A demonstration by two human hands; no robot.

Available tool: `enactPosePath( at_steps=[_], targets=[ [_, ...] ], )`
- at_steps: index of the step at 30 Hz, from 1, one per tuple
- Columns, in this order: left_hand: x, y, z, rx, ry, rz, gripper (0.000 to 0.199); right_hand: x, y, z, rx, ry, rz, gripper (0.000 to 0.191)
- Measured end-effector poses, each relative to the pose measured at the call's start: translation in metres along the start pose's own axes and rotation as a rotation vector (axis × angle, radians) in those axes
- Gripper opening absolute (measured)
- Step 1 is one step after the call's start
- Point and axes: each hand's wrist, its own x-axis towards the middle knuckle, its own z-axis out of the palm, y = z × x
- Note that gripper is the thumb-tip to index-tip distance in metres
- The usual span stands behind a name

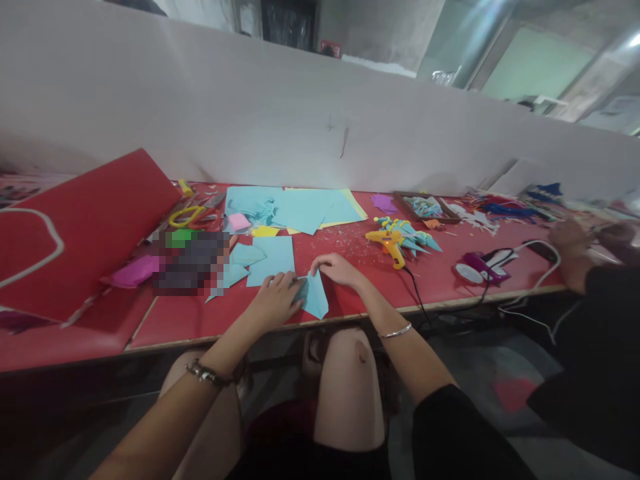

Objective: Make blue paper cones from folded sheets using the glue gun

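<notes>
A folded piece of light blue paper (315, 297) lies at the table's front edge, its right side coming to a creased corner. My left hand (277, 300) rests on the paper's left part, fingers bent and pressing it down. At the top edge, my right hand (340, 269) pinches the paper between thumb and fingers. Just behind my left hand lies a flat blue sheet (273, 257). Folded blue pieces (247, 254) overlap it on the left. What lies under my left fingers is hidden.
A yellow glue gun (387, 241) lies to the right by spiky blue paper pieces (420, 241), its cord over the edge. Yellow-handled scissors (187, 215), larger blue sheets (303, 207) and a red board (90, 227) lie behind and left. A co-worker's hand (570, 243) is at far right.
</notes>
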Motion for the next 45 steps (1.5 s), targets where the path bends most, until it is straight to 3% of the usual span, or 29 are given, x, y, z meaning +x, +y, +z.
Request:
enactPosePath(
  at_steps=[12, 18, 25, 32, 36, 40, 45],
  targets=[
    [0.011, 0.017, -0.001, -0.006, -0.017, -0.166, 0.045, -0.008, 0.000, 0.014, 0.103, 0.228, 0.162, 0.013],
    [0.012, 0.018, -0.002, -0.011, -0.020, -0.183, 0.047, -0.017, 0.004, 0.021, -0.114, 0.321, 0.284, 0.015],
    [0.015, 0.023, -0.008, 0.007, -0.065, -0.178, 0.045, -0.024, 0.005, 0.031, -0.337, 0.342, 0.248, 0.017],
    [0.014, 0.023, -0.009, 0.028, -0.059, -0.164, 0.045, -0.032, 0.009, 0.030, -0.408, 0.358, 0.277, 0.021],
    [0.013, 0.024, -0.008, 0.031, -0.050, -0.166, 0.045, -0.038, 0.005, 0.028, -0.390, 0.401, 0.297, 0.018],
    [0.014, 0.024, -0.008, 0.029, -0.064, -0.169, 0.046, -0.045, -0.005, 0.030, -0.248, 0.383, 0.287, 0.036],
    [0.013, 0.024, -0.009, 0.020, -0.055, -0.171, 0.044, -0.053, -0.012, 0.033, -0.144, 0.345, 0.328, 0.027]
  ],
)
